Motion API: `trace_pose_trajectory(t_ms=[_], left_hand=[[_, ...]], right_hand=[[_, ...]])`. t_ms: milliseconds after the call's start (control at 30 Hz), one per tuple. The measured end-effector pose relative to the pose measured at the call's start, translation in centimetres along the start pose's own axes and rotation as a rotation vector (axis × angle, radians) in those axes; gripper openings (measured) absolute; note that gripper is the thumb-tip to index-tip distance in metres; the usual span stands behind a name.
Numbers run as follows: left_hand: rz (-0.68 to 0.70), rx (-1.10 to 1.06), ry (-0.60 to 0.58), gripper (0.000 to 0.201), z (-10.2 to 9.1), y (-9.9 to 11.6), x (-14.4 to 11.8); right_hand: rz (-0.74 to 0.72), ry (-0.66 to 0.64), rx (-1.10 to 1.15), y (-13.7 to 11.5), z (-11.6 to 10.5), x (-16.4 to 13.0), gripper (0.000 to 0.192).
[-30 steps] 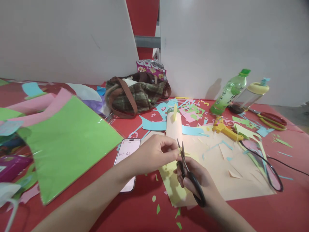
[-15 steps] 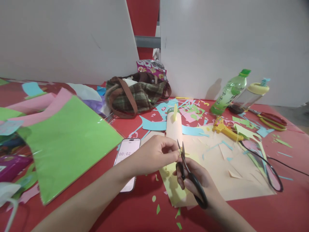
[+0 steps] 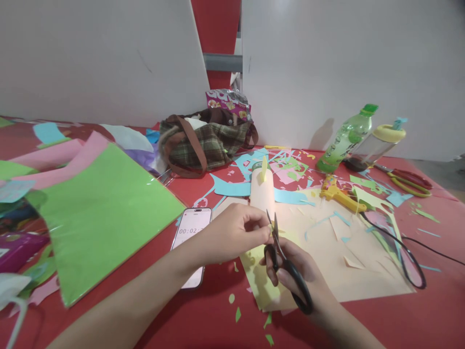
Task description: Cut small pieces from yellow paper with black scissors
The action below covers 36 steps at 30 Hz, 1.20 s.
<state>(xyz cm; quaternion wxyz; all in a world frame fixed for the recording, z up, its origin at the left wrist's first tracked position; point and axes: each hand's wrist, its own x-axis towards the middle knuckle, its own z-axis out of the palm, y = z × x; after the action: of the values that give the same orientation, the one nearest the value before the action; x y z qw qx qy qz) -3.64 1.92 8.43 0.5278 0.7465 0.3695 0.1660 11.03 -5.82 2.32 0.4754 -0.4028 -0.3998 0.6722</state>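
Scissors [image 3: 289,269] with black handles are gripped in the right hand [image 3: 301,261], blades parted just beside the left hand [image 3: 240,226], whose fingertips seem to pinch a small yellow paper piece [image 3: 271,228]. Probably this is trimming; the next snip calls for steady pinch, fingertips kept clear.

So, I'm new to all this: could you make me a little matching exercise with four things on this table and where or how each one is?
Things:
1. black-handled metal scissors
2. rectangular smartphone
3. yellow plastic glue gun
4. dark plaid fabric bag with brown straps

Places or states:
A. just in front of a green-capped plastic bottle
B. held in the right hand
C. just in front of a magenta snack packet
D. screen lit, showing digits

Right pairs: 1-B, 2-D, 3-A, 4-C
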Motion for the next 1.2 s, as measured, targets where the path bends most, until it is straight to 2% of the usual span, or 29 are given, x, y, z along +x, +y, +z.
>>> trace_pose_trajectory(t_ms=[433, 833, 1200], left_hand=[[0.027, 0.045, 0.002, 0.016, -0.13, -0.05, -0.07], [0.035, 0.197, -0.004, 0.022, -0.57, -0.20, -0.19], [0.010, 0.137, -0.044, 0.020, -0.90, -0.03, -0.28]], right_hand=[[0.006, -0.007, 0.026, -0.12, 0.03, -0.14, 0.034], [-0.016, -0.021, 0.023, 0.23, -0.18, 0.07, 0.033], [-0.006, 0.036, 0.013, 0.53, -0.20, 0.28, 0.032]])
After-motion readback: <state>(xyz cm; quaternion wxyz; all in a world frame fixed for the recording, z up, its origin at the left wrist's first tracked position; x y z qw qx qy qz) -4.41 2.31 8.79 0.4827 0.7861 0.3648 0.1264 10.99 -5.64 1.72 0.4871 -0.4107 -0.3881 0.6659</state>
